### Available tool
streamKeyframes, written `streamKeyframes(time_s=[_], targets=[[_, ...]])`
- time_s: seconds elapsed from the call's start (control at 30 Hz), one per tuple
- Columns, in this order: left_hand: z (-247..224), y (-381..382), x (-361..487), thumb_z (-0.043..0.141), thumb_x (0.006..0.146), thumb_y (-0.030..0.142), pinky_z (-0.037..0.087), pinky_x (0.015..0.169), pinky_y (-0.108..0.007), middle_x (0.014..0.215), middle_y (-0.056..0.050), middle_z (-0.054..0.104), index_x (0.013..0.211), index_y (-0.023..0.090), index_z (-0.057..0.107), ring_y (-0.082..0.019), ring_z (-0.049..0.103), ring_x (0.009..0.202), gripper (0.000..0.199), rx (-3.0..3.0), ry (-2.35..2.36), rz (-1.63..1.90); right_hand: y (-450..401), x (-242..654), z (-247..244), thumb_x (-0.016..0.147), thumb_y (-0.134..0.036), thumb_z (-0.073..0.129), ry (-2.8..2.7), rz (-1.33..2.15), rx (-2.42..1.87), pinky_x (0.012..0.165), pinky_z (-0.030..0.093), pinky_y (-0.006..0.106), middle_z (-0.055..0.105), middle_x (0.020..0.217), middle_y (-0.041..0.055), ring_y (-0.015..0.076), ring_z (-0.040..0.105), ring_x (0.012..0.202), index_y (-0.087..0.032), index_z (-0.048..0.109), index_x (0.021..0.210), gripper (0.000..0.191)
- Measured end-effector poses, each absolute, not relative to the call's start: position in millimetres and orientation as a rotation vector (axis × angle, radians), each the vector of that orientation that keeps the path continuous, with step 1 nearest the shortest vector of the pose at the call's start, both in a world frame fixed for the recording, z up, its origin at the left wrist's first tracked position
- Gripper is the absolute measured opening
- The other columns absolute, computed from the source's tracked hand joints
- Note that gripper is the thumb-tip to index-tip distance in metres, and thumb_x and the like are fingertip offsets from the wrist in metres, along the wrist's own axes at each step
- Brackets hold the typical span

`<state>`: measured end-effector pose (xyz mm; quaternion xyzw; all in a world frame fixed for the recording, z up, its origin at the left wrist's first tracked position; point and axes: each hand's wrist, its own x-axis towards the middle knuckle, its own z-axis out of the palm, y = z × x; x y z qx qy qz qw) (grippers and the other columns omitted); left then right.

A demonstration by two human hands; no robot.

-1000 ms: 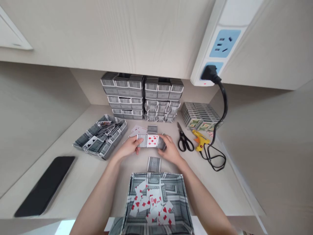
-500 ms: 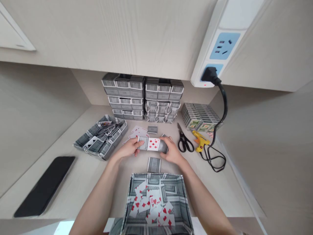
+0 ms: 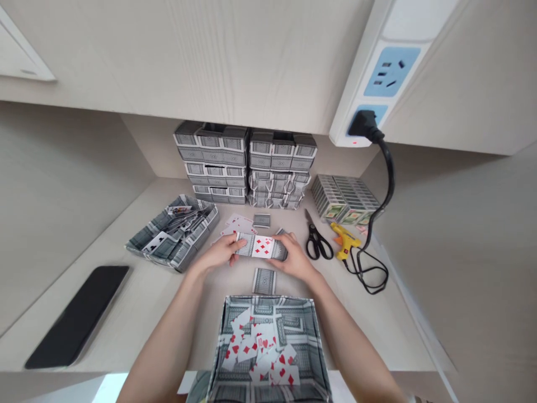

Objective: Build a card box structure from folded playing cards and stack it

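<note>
Between my two hands is a strip of joined playing cards (image 3: 263, 247), with grey patterned backs at both ends and a red diamonds face in the middle. My left hand (image 3: 226, 250) pinches its left end, thumb on top. At the right end, my right hand (image 3: 291, 254) grips it with thumb and fingers. A grey-backed card piece (image 3: 264, 281) lies on the table just below the strip, and another small card piece (image 3: 262, 220) lies above it. Loose face-up cards (image 3: 238, 225) are partly hidden behind my left hand.
Nearest me is an open card-built box (image 3: 272, 305) with red-suit cards inside. Left are a card-covered tray (image 3: 197, 246) and a black phone (image 3: 79, 319). Right are scissors (image 3: 318, 243), a yellow glue gun (image 3: 346, 240) with its cord, and packed card decks (image 3: 344, 198). Stacked card boxes (image 3: 216, 154) stand behind.
The fingers of my right hand have shifted slightly along the strip's lower edge. The strip stays in nearly the same place, and the camera view has moved a little.
</note>
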<state>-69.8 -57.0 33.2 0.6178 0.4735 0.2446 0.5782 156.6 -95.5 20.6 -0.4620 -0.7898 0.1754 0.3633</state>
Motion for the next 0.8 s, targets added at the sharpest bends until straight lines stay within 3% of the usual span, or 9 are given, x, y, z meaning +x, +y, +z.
streamKeyframes(time_s=[0.23,0.8], targets=[[33.4,-58.3,-67.1,0.054,0.07,0.048,0.031,0.034,-0.019,0.042,0.007,0.045,0.066,0.017,0.047,-0.008,0.04,0.033,0.032,1.457,1.113,0.576,-98.5,156.5,26.5,0.06,-0.021,0.07,-2.033,0.469,-1.159,0.08,0.039,0.04,0.058,0.092,0.0056,0.0238,0.05,0.087,-0.021,0.051,0.106,0.05],[28.2,-67.9,-39.0,0.043,0.078,0.053,0.027,0.031,-0.017,0.042,0.007,0.05,0.076,0.018,0.04,-0.008,0.043,0.029,0.035,1.294,0.989,0.782,-98.2,153.3,23.7,0.063,-0.032,0.069,-1.931,0.488,-1.142,0.081,0.043,0.037,0.06,0.097,0.0073,0.0227,0.055,0.09,-0.021,0.052,0.109,0.05]])
